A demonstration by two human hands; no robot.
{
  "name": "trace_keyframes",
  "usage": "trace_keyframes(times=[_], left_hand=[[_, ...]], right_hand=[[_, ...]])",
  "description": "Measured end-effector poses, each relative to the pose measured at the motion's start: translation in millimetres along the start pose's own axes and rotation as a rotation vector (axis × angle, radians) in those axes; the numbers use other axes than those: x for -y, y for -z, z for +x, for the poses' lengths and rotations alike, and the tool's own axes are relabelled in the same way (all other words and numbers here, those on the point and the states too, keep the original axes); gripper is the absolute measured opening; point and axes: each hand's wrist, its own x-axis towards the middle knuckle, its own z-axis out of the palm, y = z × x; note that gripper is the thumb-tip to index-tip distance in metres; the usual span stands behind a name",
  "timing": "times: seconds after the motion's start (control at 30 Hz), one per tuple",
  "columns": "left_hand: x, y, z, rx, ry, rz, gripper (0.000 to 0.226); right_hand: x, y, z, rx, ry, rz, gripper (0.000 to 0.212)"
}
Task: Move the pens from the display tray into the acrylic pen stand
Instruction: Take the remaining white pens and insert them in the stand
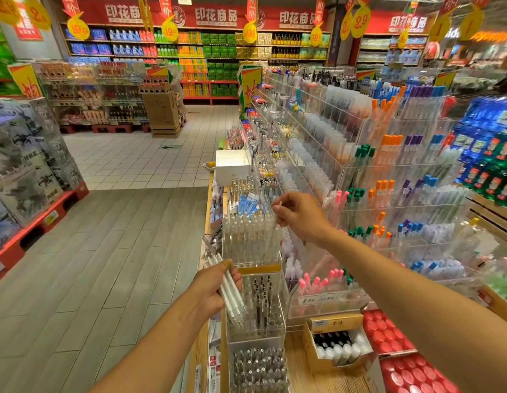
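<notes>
My left hand grips a bundle of white pens that slants down to the right, just left of the stands. My right hand pinches a single clear-white pen by its top, its lower end among the pens standing in the clear acrylic pen stand. That stand is packed with several upright white pens. Below it sits another acrylic stand holding a few dark pens. The display tray itself I cannot single out.
A tiered acrylic rack of coloured pens fills the right side. A cardboard box of bottles and red packs lie at lower right. A white box sits behind the stand. An aisle of grey floor opens to the left.
</notes>
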Motion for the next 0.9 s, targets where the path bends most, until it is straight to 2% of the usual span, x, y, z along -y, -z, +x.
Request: trace_keyframes(times=[0.27,0.6,0.73,0.9], left_hand=[[-3,-1,-2,0.037,0.043,0.03,0.009],[-5,0,-3,0.096,0.013,0.048,0.019],[-6,1,-4,0.102,0.003,0.045,0.02],[-7,1,-6,0.128,-0.009,0.057,0.022]], right_hand=[[-3,-13,-5,0.045,0.114,-0.248,0.007],[2,-16,5,0.143,0.109,-0.465,0.014],[-4,-27,3,0.199,0.172,-0.571,0.014],[-4,-34,6,0.199,0.17,-0.712,0.016]])
